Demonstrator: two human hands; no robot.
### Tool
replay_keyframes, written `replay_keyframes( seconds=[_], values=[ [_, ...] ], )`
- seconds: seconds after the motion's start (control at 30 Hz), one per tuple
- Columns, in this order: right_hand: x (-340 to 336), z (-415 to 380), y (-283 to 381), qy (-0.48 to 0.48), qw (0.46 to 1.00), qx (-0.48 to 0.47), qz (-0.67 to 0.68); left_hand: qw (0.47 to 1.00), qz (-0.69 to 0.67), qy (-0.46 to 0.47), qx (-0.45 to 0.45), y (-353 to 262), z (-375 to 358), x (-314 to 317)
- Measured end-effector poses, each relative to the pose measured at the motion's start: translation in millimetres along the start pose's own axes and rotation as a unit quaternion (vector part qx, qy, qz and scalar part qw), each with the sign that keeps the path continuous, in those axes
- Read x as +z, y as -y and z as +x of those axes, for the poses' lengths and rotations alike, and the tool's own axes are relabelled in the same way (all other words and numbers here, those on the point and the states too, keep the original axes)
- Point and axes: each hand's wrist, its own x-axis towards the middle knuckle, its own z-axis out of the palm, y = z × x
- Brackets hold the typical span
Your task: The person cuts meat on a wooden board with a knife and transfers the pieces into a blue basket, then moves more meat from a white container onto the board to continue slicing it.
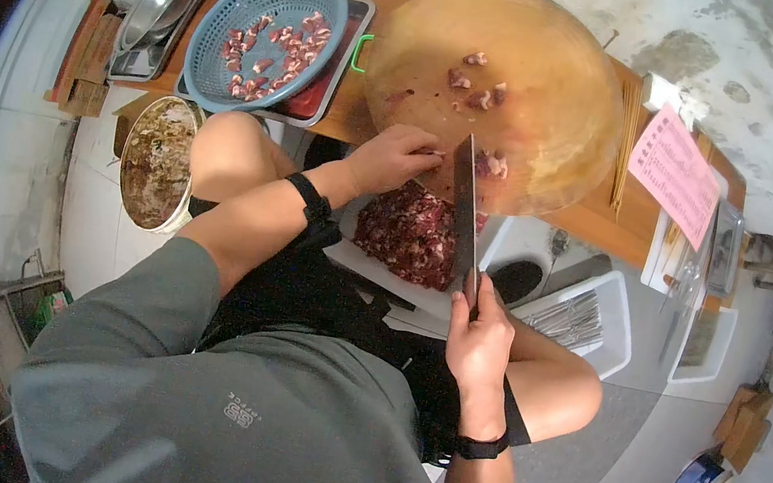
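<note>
A large round cutting board (553, 86) lies on the wooden table. Several small meat pieces (480, 98) are spread on it, and another piece (493, 165) lies just right of the blade near the front edge. My right hand (480, 342) is closed round the handle of a long knife (466, 204), whose blade reaches over the board's near edge. My left hand (398, 158) is at the board's front left edge, fingers pinched together; what they hold is too small to name. Below the board, a white tray (358, 262) holds a heap of chopped meat (408, 235).
On the table's left, a blue perforated basket (203, 61) of meat pieces rests on a metal tray, beside a steel bowl (160, 1). Skewers (624, 158) and a pink sheet (676, 171) lie right. A bin (621, 324) with metal sticks and a round bucket (156, 163) stand lower.
</note>
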Motion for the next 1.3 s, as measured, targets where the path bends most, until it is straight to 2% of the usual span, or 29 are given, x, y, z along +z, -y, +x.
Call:
replay_keyframes(
  seconds=[0.03, 0.17, 0.23, 0.5, 0.6, 0.67, 0.73, 0.83, 1.03, 1.17, 1.3],
  values=[
    [1.6, -2.7, -0.5, 0.002, 1.000, 0.002, -0.001, 0.999, 0.025, -0.028, 0.015, -1.8, -3.3, -0.5],
    [4.5, -5.5, 2.3, 0.002, 0.998, -0.033, -0.055, 1.000, -0.016, 0.000, 0.012, 5.6, -11.7, 7.4],
    [3.1, -6.4, 7.4, 0.006, 0.996, -0.037, -0.079, 1.000, -0.017, -0.016, -0.011, 1.4, -7.7, 3.8],
    [4.8, -15.7, 24.0, 0.000, 0.992, -0.056, -0.113, 0.999, -0.028, -0.046, 0.003, -1.9, -2.4, 0.4],
    [3.2, -15.0, 32.1, 0.040, 0.993, 0.009, -0.109, 0.999, -0.034, -0.041, -0.007, -3.6, -1.9, 1.2],
    [6.7, -14.3, 30.3, 0.023, 0.995, -0.020, -0.097, 0.998, -0.041, -0.041, -0.018, -4.4, -0.7, -0.3],
    [6.1, -11.9, 34.8, 0.036, 0.994, -0.005, -0.105, 0.999, -0.040, -0.010, -0.023, -5.2, -2.5, -3.0],
    [8.1, -3.7, 37.0, 0.051, 0.992, 0.009, -0.113, 0.998, -0.036, -0.043, 0.003, -3.6, 1.0, -0.7],
    [46.1, 30.0, 15.4, 0.046, 0.995, -0.007, -0.089, 0.999, -0.026, -0.031, -0.005, -3.6, -3.3, -0.3],
    [53.7, 43.3, 22.6, 0.022, 0.992, -0.015, -0.127, 0.999, -0.025, -0.026, -0.010, -4.6, -3.7, -0.7],
    [30.7, 32.7, 26.7, 0.036, 0.991, 0.046, -0.117, 0.995, -0.057, 0.017, -0.081, -6.2, 3.0, -4.6]
  ],
)
